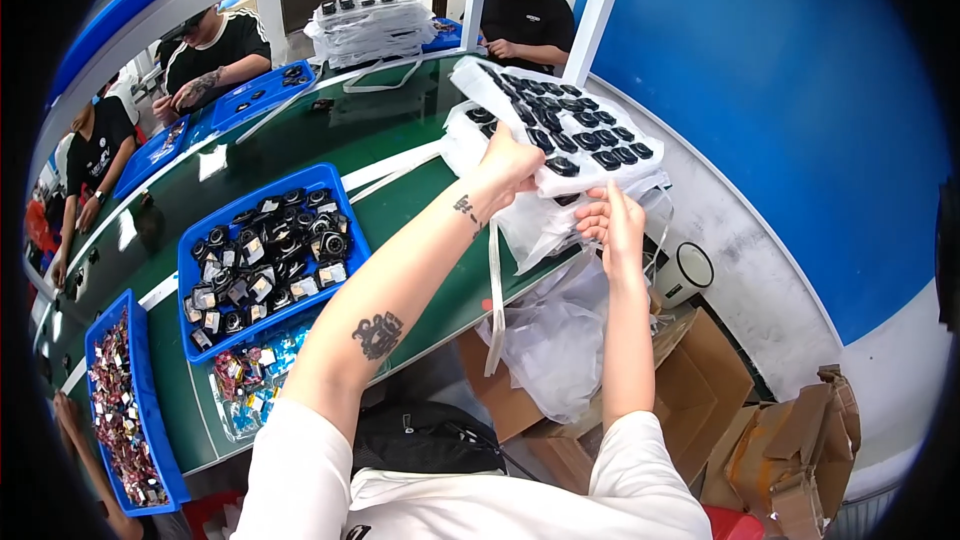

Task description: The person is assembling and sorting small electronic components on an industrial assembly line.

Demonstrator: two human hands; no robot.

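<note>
At the far right end of the green table lies a stack of white trays [545, 212] with thin plastic around it. The top white tray [592, 172] carries rows of black, roundish parts [603, 138] and is tilted, its far left side raised. My left hand [508, 162] grips this tray's near left edge, fingers closed and partly hidden by it. Just below the tray's near right edge is my right hand [617, 228], fingers apart and slightly bent, with nothing seen in it. Whether its fingertips touch the plastic I cannot tell.
Left of my arm stands a blue bin [362, 240] of black camera-like parts; a second blue bin [165, 460] holds small wired pieces. Cardboard boxes [700, 380] and plastic sheets [555, 350] sit below the table. Another tray stack [370, 25] and several people are across the table.
</note>
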